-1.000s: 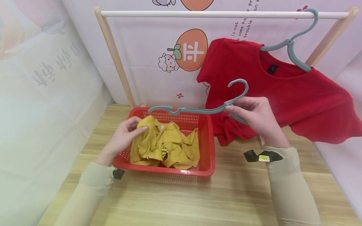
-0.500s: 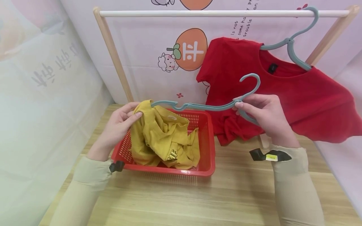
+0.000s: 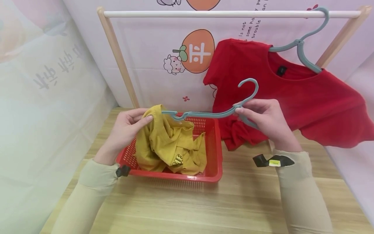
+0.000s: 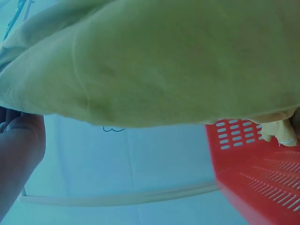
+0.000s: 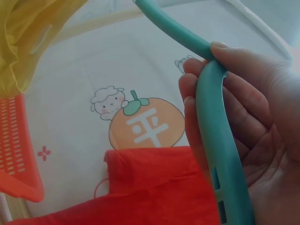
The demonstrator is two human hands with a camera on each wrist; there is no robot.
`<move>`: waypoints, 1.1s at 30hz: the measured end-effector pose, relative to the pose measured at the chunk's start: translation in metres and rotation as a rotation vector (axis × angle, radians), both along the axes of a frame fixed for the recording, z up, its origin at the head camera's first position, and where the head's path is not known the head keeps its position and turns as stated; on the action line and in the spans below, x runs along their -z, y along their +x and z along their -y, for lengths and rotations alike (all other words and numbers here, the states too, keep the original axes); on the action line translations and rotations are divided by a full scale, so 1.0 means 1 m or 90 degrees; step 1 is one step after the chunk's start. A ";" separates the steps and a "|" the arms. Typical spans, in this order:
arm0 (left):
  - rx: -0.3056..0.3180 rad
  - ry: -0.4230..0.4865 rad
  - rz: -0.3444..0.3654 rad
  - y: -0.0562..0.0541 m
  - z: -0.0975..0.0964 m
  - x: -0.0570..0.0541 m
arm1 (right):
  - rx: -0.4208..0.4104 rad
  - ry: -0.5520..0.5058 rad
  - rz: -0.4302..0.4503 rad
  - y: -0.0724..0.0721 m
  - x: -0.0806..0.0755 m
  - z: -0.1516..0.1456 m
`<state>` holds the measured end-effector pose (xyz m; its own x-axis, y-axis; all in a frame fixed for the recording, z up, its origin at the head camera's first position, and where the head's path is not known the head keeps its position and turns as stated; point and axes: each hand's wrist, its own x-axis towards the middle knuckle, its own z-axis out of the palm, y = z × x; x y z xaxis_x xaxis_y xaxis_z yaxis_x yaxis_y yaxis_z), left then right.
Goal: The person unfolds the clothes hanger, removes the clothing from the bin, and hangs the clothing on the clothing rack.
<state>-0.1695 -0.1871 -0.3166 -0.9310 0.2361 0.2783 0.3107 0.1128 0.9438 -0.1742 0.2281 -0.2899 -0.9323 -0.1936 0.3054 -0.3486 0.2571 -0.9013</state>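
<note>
A blue-green clothes hanger (image 3: 210,115) spans the space between the hands, its hook up. My right hand (image 3: 264,118) pinches it at the joint below the hook; one arm folds down by the palm, as the right wrist view shows. The hanger's far arm runs into a yellow T-shirt (image 3: 168,143) with dark lettering, its tip hidden by the cloth. With thumb and fingers, my left hand (image 3: 128,130) pinches the shirt near that tip. Most of the shirt lies bunched in a red plastic basket (image 3: 219,156). Yellow cloth fills the upper left wrist view.
A rack with a white rail (image 3: 187,14) and wooden posts stands behind. From its right end hangs a red T-shirt (image 3: 251,78) on a second hanger (image 3: 306,58), its hem trailing onto the wooden tabletop (image 3: 204,208). Printed cloth (image 3: 152,65) covers the walls.
My left hand has lifted a part of the yellow T-shirt up out of the basket and over the hanger's left end. The hanger shifted right, then back left.
</note>
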 end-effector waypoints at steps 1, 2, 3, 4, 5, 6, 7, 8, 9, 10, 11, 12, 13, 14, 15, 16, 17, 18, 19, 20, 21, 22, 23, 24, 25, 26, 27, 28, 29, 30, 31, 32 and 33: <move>-0.005 -0.006 -0.003 0.000 0.000 -0.001 | -0.003 -0.004 0.004 0.000 0.000 0.001; -0.010 -0.013 -0.005 0.000 -0.001 -0.002 | -0.005 -0.005 0.006 0.000 0.000 0.002; -0.013 -0.020 -0.008 0.000 -0.001 -0.003 | -0.007 -0.002 0.004 0.000 0.000 0.003; -0.017 -0.029 -0.011 0.000 -0.002 -0.004 | -0.009 -0.003 0.004 0.000 0.000 0.004; -0.020 -0.037 -0.011 0.001 -0.003 -0.005 | -0.011 0.001 0.002 0.000 0.000 0.005; -0.020 -0.046 -0.016 0.001 -0.004 -0.006 | -0.014 0.005 -0.005 0.000 0.000 0.006; -0.013 -0.053 -0.018 0.001 -0.005 -0.007 | -0.017 0.010 -0.012 0.000 0.001 0.007; -0.006 -0.064 -0.022 0.000 -0.007 -0.008 | -0.019 0.017 -0.019 0.000 0.001 0.008; 0.004 -0.075 -0.025 0.001 -0.010 -0.010 | -0.022 0.025 -0.027 -0.001 0.001 0.010; 0.013 -0.088 -0.028 0.001 -0.012 -0.011 | -0.024 0.033 -0.034 -0.001 0.002 0.012; 0.025 -0.099 -0.030 0.001 -0.015 -0.012 | -0.028 0.041 -0.042 -0.001 0.002 0.014; 0.035 -0.111 -0.034 0.000 -0.018 -0.013 | -0.031 0.045 -0.047 -0.001 0.002 0.016; 0.043 -0.125 -0.037 0.000 -0.020 -0.015 | -0.033 0.049 -0.049 -0.001 0.002 0.018; 0.047 -0.137 -0.041 0.001 -0.023 -0.016 | -0.034 0.051 -0.052 -0.001 0.003 0.020; 0.049 -0.145 -0.044 0.001 -0.025 -0.017 | -0.037 0.048 -0.055 -0.001 0.003 0.021; 0.051 -0.152 -0.047 0.000 -0.027 -0.018 | -0.037 0.045 -0.055 -0.001 0.003 0.023; 0.052 -0.155 -0.049 0.000 -0.028 -0.019 | -0.037 0.042 -0.055 -0.001 0.003 0.023; 0.052 -0.159 -0.053 0.000 -0.030 -0.020 | -0.035 0.042 -0.057 -0.001 0.002 0.024; 0.054 -0.159 -0.056 0.000 -0.031 -0.021 | -0.033 0.041 -0.056 0.000 0.002 0.025; 0.055 -0.159 -0.060 0.000 -0.032 -0.022 | -0.031 0.038 -0.056 0.000 0.002 0.025; 0.056 -0.158 -0.064 0.000 -0.033 -0.023 | -0.029 0.037 -0.056 0.000 0.002 0.025; 0.057 -0.161 -0.069 0.000 -0.034 -0.024 | -0.027 0.036 -0.054 0.000 0.001 0.026; 0.055 -0.163 -0.077 0.000 -0.035 -0.025 | -0.026 0.036 -0.054 0.000 0.001 0.026; 0.051 -0.163 -0.088 0.000 -0.035 -0.027 | -0.025 0.037 -0.054 0.000 0.001 0.026; 0.046 -0.162 -0.099 0.001 -0.036 -0.028 | -0.024 0.037 -0.051 0.001 0.001 0.026; 0.041 -0.161 -0.111 0.001 -0.036 -0.030 | -0.023 0.039 -0.049 0.001 0.001 0.027; 0.038 -0.157 -0.122 0.001 -0.035 -0.030 | -0.022 0.041 -0.047 0.001 0.001 0.027; 0.034 -0.152 -0.134 0.002 -0.035 -0.032 | -0.020 0.043 -0.045 0.001 0.001 0.027; 0.031 -0.144 -0.145 0.002 -0.035 -0.033 | -0.018 0.046 -0.044 0.002 0.002 0.027; 0.030 -0.133 -0.152 0.003 -0.034 -0.034 | -0.017 0.048 -0.044 0.002 0.002 0.028; 0.032 -0.125 -0.160 0.003 -0.034 -0.035 | -0.016 0.049 -0.044 0.002 0.002 0.028; 0.034 -0.118 -0.165 0.003 -0.034 -0.035 | -0.015 0.049 -0.047 0.002 0.002 0.028; 0.036 -0.116 -0.169 0.003 -0.034 -0.036 | -0.013 0.048 -0.049 0.002 0.002 0.028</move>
<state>-0.1665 -0.1530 -0.2803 -0.8158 0.3542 0.4572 0.5534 0.2485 0.7950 -0.1724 0.1998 -0.2915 -0.9020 -0.2379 0.3603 -0.4225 0.3151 -0.8498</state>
